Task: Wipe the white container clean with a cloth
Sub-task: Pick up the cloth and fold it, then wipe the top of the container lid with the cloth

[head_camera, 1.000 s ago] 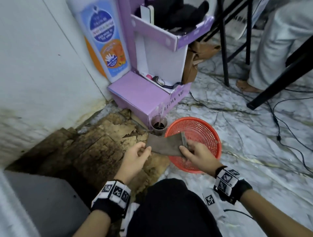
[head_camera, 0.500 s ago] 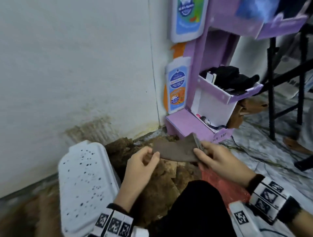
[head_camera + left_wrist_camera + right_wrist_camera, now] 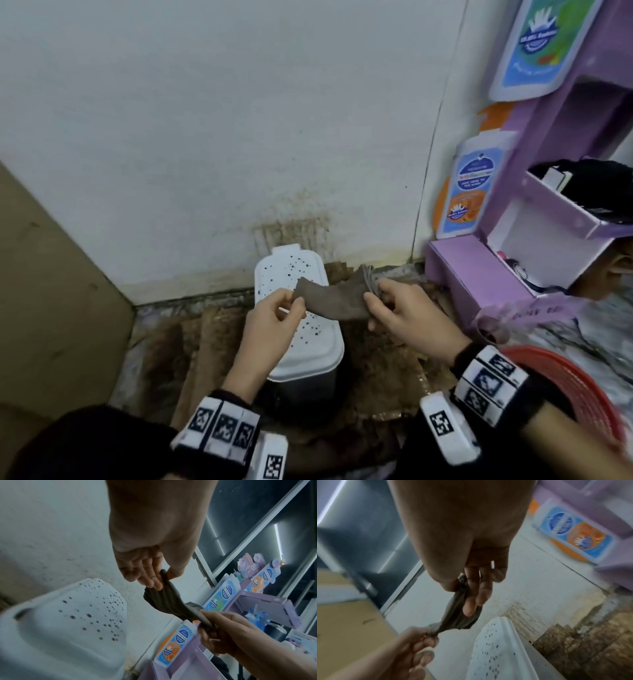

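A white container [image 3: 308, 353] with a lid speckled in dark spots stands on the floor by the wall, also seen in the left wrist view [image 3: 68, 622] and the right wrist view [image 3: 498, 649]. A brown-grey cloth [image 3: 334, 299] is stretched just above the lid between both hands. My left hand [image 3: 289, 305] pinches its left end between thumb and fingers [image 3: 163, 577]. My right hand [image 3: 373, 296] grips the bunched right end [image 3: 464, 585]. The cloth [image 3: 164, 601] hangs clear of the lid.
A purple cardboard display stand [image 3: 496, 274] with blue-and-orange packs [image 3: 469, 192] stands at the right. A red mesh basket [image 3: 582, 387] lies at the lower right. Brown soggy cardboard [image 3: 383, 370] covers the floor around the container. A tan board [image 3: 51, 291] leans at the left.
Both hands carried the cloth from over the red basket leftward to above the white container. The view swung left, bringing the container to the centre.
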Motion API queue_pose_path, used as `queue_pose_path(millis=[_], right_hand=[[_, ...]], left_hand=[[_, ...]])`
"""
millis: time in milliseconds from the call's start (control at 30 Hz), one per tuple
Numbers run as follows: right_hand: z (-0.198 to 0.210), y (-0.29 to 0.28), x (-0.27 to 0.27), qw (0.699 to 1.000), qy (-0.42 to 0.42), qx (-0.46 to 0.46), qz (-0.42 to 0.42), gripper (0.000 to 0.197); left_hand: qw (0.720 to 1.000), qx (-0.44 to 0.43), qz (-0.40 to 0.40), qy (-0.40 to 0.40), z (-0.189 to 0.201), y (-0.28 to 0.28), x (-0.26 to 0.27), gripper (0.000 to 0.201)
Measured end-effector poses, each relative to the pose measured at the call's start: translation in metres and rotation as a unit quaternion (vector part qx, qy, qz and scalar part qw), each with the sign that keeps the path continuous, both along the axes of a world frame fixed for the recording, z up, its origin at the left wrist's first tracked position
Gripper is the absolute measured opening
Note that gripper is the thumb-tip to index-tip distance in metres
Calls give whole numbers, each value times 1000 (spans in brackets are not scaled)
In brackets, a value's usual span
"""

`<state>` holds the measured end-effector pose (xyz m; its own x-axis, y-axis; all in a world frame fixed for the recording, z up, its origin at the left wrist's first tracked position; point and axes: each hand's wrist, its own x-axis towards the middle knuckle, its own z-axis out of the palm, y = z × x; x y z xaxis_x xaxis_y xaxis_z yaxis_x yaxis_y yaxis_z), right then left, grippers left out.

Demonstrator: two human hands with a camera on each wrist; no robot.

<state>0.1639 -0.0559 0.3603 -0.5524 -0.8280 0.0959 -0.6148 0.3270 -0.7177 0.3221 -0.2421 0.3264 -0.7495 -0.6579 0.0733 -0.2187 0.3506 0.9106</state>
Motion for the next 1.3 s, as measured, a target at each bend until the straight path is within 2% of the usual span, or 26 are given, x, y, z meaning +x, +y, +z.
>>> queue_pose_path(millis=[167,333,500,667,867,933,1033,1100,1167,1200,1300], right_hand=[[-26,-21,20,995,82,20,-60,29],[-50,-33,40,990,46,11,-132,34],[-67,-40,82,976,77,81,-187,30],[-97,-54,111,968,19,134,-212,34],[-102,-56,115,969,26,175,-170,46],[-97,-59,110,974,50,157,-154,51],[-98,-70,93,985,113,85,-95,48],[-104,-80,79,980,183,43,-58,38],[-111,-90,67,975,213,26,-60,19],[-115,-93,63,975,211,37,-64,18],[-132,-99,55,981,163,102,-40,55]], left_hand=[[999,-21,-11,-44,-9,-15,10,18],[993,-70,-47,-83,-24,-37,1,15],[974,-159,-100,-128,-43,-71,-18,14],[936,-277,-122,-179,-59,-86,-38,10],[922,-321,-99,-192,-78,-95,-46,13],[922,-324,-94,-190,-79,-96,-46,16],[923,-326,-91,-185,-77,-98,-44,19],[933,-307,-76,-170,-76,-99,-37,23],[946,-278,-47,-160,-78,-98,-26,29],[953,-257,-32,-156,-80,-97,-19,32],[976,-162,19,-146,-89,-86,5,42]])
